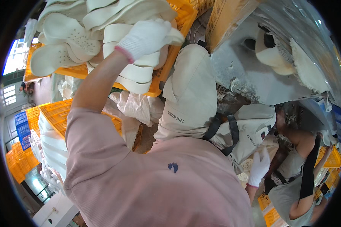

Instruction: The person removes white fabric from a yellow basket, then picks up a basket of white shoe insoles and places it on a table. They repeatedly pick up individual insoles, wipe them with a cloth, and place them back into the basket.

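Observation:
My left hand (147, 38), in a white knit glove, reaches into an orange crate (183, 19) heaped with white foam clogs (70, 36). Its fingers are curled over a white clog (175, 37) near the crate's right side; the fingertips are partly hidden. Thick white soles (134, 72) lie stacked under that wrist. Low on the right, my right hand (259, 168) wears a similar glove. Fingers apart, it hangs beside cream clogs with round holes (246, 166), close to my thigh; I see nothing held in it.
A grey machine surface (235, 64) with a worn edge stands ahead on the right, beside clear plastic sheeting (318, 30). Another person (291, 193) in grey works close at the right. More orange crates (57, 115) and blue crates (22, 128) stand on the left. A white bag (134, 108) hangs below the clog crate.

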### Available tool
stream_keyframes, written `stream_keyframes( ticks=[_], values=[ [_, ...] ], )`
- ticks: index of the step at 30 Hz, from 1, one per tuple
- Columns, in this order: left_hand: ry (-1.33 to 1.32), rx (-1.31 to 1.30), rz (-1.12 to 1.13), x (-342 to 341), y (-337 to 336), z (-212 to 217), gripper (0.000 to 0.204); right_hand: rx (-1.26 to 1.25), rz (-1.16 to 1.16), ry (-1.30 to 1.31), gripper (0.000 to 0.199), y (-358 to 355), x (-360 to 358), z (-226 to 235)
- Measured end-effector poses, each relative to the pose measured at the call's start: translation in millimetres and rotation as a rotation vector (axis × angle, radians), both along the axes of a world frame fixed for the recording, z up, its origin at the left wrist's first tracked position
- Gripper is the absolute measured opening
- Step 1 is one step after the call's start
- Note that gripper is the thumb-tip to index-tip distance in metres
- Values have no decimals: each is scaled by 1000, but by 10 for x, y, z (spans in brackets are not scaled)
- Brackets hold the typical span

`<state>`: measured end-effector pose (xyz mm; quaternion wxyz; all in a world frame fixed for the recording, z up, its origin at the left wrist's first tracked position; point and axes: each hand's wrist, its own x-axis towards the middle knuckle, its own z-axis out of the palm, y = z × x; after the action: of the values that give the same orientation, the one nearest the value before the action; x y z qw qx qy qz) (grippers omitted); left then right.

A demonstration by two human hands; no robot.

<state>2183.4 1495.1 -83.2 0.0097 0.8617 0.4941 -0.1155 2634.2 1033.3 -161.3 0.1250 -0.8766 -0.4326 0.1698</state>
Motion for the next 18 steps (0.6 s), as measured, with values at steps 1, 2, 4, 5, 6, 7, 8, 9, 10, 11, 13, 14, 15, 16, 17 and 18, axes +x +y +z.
stream_keyframes(
  ticks=[1,2,4,5,6,7,8,9,10,11,13,14,15,16,17,18],
  values=[
    [-117,115,-44,-62,-74,122,47,174,-43,92,41,312,-171,114],
    [-274,136,-52,-148,-151,264,47,306,28,154,39,640,-390,242],
    [-651,273,-80,-282,-380,584,48,440,239,267,42,1267,-857,500],
    [-717,303,-149,-297,-544,706,51,482,366,356,47,1507,-1087,621],
    [-781,297,-78,-299,-764,816,53,547,440,408,62,1738,-1350,674],
    [-901,325,-172,-234,-951,858,54,527,581,266,82,1914,-1535,741],
    [-931,326,-137,-139,-1223,829,57,627,588,336,88,2031,-1745,770],
    [-1127,219,-143,5,-1401,734,61,803,594,542,93,2153,-1940,788],
    [-1119,253,-109,94,-1674,643,58,729,494,798,94,2186,-2025,859],
    [-1033,307,45,221,-1854,494,47,773,349,911,94,2273,-2111,886],
    [-1473,-356,721,398,-1987,164,38,701,270,727,88,2346,-2103,1012],
    [-1495,-293,707,415,-2021,34,38,609,171,864,73,2328,-2057,1107],
    [-1483,-315,685,454,-2029,-82,38,642,264,819,66,2377,-1977,1178],
    [-1516,-297,604,479,-2011,-180,39,545,223,784,59,2378,-1901,1258],
    [-1380,-171,418,496,-1961,-253,38,489,254,920,53,2363,-1807,1334],
    [-1283,-141,329,462,-1902,-288,37,335,220,991,41,2335,-1738,1386]
  ],
)
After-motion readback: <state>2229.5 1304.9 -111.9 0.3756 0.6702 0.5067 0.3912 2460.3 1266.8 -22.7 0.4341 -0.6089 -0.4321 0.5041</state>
